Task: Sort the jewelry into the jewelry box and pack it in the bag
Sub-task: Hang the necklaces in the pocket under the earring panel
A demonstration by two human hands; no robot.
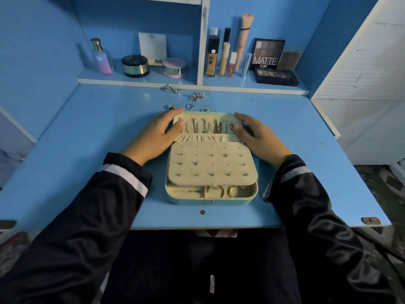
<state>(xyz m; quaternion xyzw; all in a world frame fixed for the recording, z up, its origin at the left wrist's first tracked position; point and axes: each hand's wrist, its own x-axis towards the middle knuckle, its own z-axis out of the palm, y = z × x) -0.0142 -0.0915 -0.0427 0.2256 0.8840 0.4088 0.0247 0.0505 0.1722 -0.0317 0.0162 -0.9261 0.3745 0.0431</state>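
Observation:
An open pale-green jewelry box [210, 200] lies on the blue desk in front of me. Its cream earring panel [211, 164] carries several studs, and bangles [228, 191] sit in the front compartments. The lid [206, 126] lies flat behind, with necklaces hanging inside it. My left hand [156, 134] grips the lid's left edge, thumb on its inner face. My right hand [259, 139] grips the lid's right edge the same way. Loose rings [190, 106] and small jewelry pieces [197, 96] lie on the desk behind the box. No bag is in view.
A shelf [192, 83] at the back holds a perfume bottle [102, 57], round compacts [135, 65], cosmetic tubes [225, 59] and eyeshadow palettes [276, 76]. A white cabinet [361, 84] stands at the right. A small button [202, 212] lies near the desk's front edge.

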